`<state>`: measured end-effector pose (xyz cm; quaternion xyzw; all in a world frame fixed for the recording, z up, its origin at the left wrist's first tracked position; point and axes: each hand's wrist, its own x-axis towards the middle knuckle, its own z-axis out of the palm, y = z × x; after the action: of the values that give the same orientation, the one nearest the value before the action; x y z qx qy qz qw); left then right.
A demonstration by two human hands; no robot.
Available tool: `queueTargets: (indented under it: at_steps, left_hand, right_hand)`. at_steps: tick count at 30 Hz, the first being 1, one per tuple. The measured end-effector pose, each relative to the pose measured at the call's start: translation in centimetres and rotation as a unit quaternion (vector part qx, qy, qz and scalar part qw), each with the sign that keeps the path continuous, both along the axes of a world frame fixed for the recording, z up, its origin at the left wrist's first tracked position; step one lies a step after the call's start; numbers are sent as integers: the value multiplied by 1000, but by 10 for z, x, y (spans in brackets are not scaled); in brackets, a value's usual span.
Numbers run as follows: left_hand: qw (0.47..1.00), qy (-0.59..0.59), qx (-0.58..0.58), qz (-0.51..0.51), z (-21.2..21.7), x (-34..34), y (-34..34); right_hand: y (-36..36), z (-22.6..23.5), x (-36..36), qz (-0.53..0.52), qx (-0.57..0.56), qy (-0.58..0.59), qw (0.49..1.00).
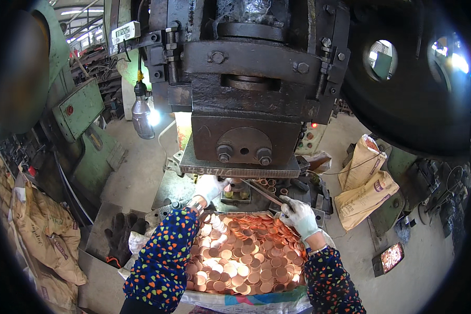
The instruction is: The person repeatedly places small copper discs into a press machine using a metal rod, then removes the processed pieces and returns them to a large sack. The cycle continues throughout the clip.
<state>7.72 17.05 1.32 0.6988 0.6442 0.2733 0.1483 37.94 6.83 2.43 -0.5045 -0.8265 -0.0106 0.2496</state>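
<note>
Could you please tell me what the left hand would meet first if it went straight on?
Probably the tip of the rod in the right hand, just right of the left hand; depth under the press is unclear.

Metalworking workshop: heavy blackened-steel press [244,99], heap of round copper-coloured metal discs [246,261], green sheet-metal box with red button [81,109], tan paper sacks [366,201], grey concrete floor [424,256].

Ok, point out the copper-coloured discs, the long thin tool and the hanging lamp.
Copper-coloured discs [247,259]: head view, middle of the heap.
Long thin tool [266,193]: head view, mid-shaft.
Hanging lamp [142,119]: head view, its grey body.
</note>
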Motion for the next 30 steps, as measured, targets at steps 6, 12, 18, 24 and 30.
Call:
queueTargets:
  at_steps: [6,12,18,24,30]
  left_hand:
    - [980,-165,-3,-113,0,-31,-68]
    - [907,-265,-274,-177,-2,-51,-163]
    - [939,-163,-235,-190,-15,-46,-172]
    - [969,-96,-111,-198,-24,-52,-171]
    - [954,-198,-142,-174,-38,-55,-161]
  right_hand:
    - [6,5,-10,-18,-17,-4,1000]
    - [-7,7,-17,-57,-65,34,996]
    - [-53,13,-28,33,-112,151,982]
    - [-105,-14,-42,11,-249,213,945]
    - [-106,-32,-39,27,-210,198,957]
